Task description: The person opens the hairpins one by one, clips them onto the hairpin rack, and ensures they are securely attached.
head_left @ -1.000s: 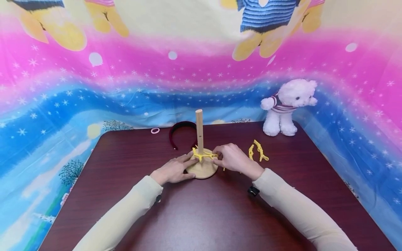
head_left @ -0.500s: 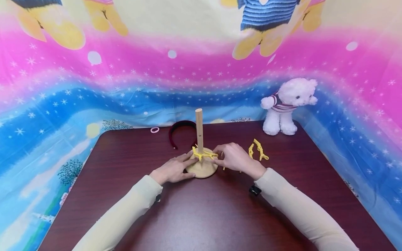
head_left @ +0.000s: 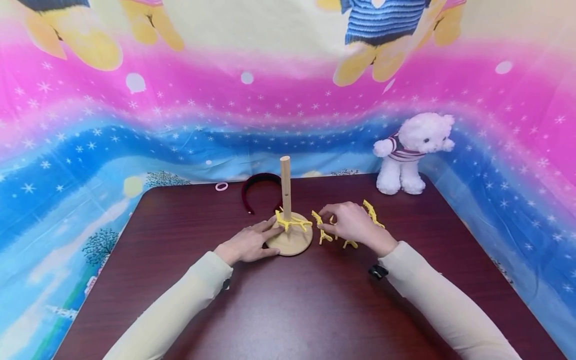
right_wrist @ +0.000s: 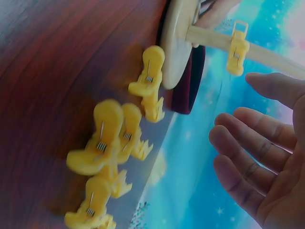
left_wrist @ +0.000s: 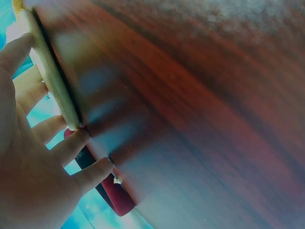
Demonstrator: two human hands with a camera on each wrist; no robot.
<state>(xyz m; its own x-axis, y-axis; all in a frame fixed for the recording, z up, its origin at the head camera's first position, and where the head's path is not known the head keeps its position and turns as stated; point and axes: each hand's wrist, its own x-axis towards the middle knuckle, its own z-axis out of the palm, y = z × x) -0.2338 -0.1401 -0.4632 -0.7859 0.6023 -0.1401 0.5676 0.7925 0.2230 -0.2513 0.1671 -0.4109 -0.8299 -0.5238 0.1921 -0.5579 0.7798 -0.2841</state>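
A wooden stand has a round base (head_left: pixel 288 245) and an upright post (head_left: pixel 286 187). A yellow alligator hair clip (head_left: pixel 297 222) sits low at the post; in the right wrist view this clip (right_wrist: pixel 237 50) crosses the post. My left hand (head_left: pixel 247 243) rests on the base's left side, its fingers spread and touching the rim, as the left wrist view also shows. Just right of the base, my right hand (head_left: pixel 353 223) hovers over several loose yellow hair clips (right_wrist: pixel 107 138), fingers slightly bent and holding nothing. It partly hides those clips in the head view.
A dark red headband (head_left: pixel 247 195) lies behind the post, with a pink ring (head_left: pixel 222 186) to its left near the table's (head_left: pixel 189 230) back edge. At the back right stands a white teddy bear (head_left: pixel 409 155). A patterned cloth (head_left: pixel 216 110) hangs around the table.
My right hand has moved right, from the end of the clip at the post to above the loose clips, uncovering some beside the base. The left hand has stayed on the base.
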